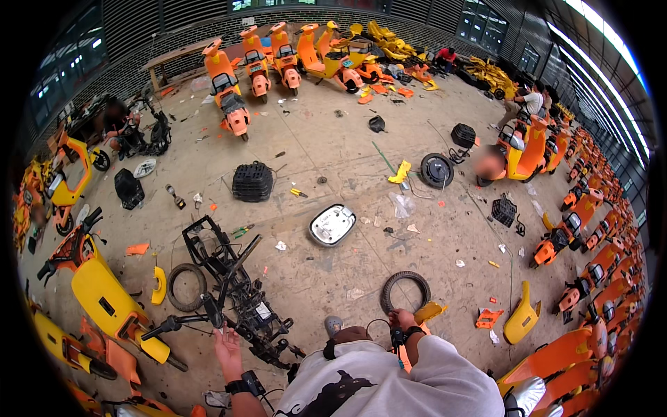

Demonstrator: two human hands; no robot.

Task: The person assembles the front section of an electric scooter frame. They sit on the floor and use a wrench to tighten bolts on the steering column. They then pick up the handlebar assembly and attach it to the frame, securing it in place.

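My left hand (pixel 228 349) reaches palm up, fingers stretched out, just below the dark head and handlebar (pixel 212 311) of a stripped scooter frame (pixel 244 295). Whether its fingertips touch the handlebar part cannot be told. The black frame lies on the floor with wiring and bare tubes showing. My right hand (pixel 401 319) is closed at the near edge of a black tyre (pixel 425 283); what its fingers hold, if anything, is too small to make out. Right beside it is a yellow panel piece (pixel 432 311). Dark bands with small devices sit on both wrists.
A white-lined seat or lid (pixel 333 225) lies ahead, beyond it a black crate-like stack (pixel 252 182) and a wheel (pixel 436 170). Yellow scooters (pixel 104 292) stand left; orange rows (pixel 590 236) line the right. Other people (pixel 531 104) work farther off. Loose panels, pliers and scraps litter the floor.
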